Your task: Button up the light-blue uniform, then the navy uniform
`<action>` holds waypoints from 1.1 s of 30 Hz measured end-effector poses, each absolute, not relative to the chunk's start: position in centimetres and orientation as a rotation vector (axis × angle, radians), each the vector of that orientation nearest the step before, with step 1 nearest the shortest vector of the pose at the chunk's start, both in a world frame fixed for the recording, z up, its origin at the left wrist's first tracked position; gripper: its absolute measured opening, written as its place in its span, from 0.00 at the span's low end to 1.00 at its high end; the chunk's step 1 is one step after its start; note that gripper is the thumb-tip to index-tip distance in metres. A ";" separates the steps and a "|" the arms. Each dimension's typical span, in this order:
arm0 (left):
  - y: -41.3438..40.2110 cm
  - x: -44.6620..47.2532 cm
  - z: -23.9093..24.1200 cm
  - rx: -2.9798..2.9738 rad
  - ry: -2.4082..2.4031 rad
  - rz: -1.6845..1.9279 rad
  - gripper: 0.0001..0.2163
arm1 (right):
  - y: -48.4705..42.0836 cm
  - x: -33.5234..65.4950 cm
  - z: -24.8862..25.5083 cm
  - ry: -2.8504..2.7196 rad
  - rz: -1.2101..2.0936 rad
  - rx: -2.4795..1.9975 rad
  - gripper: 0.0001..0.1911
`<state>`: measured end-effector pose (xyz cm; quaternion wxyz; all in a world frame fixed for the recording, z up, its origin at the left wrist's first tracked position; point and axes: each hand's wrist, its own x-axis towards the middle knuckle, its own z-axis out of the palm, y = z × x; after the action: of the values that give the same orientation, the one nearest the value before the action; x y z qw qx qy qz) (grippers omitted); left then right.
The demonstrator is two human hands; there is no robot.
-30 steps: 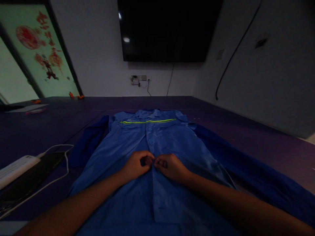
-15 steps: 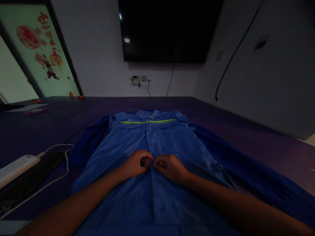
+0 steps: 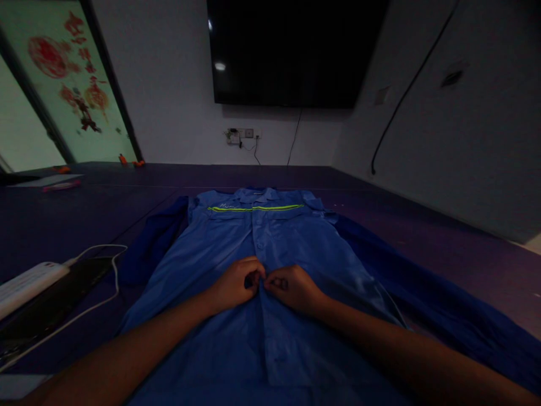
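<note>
One left hand (image 3: 236,283) and one right hand (image 3: 296,288) are seen, two in all. One blue shirt (image 3: 304,242) is counted, with two darker sleeves (image 3: 401,270) and two yellow-green bands (image 3: 278,208), one on each half of its front. One wall screen (image 3: 296,53) and one white power strip (image 3: 34,285) are shown. Three small orange items (image 3: 138,164) can be made out.

Blue long-sleeved shirt (image 3: 296,239), yellow-striped, spread out front up.

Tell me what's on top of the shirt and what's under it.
Left hand and right hand are on the shirt, close together. Purple surface shows around it; whatever lies underneath is covered and cannot be seen.
</note>
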<state>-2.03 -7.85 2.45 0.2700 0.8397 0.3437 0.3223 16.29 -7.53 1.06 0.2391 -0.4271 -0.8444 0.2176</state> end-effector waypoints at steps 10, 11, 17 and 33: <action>-7.9 -2.1 2.6 2.328 0.835 0.842 0.13 | -8.0 16.0 1.6 -2.370 0.517 -1.243 0.05; -7.9 -2.2 2.7 2.330 0.827 0.819 0.13 | -8.0 16.0 1.7 -2.371 0.518 -1.244 0.06; -8.5 -2.5 3.6 2.347 0.981 0.741 0.11 | -8.1 16.3 1.9 -2.389 0.569 -1.186 0.06; -8.0 -2.6 3.2 2.292 1.015 0.727 0.08 | -8.3 16.6 2.4 -2.407 0.507 -1.161 0.07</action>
<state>-2.58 -8.02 3.21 0.2626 0.8474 0.3751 0.2688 16.60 -8.31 2.44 0.2093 -0.4175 -0.8652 0.1824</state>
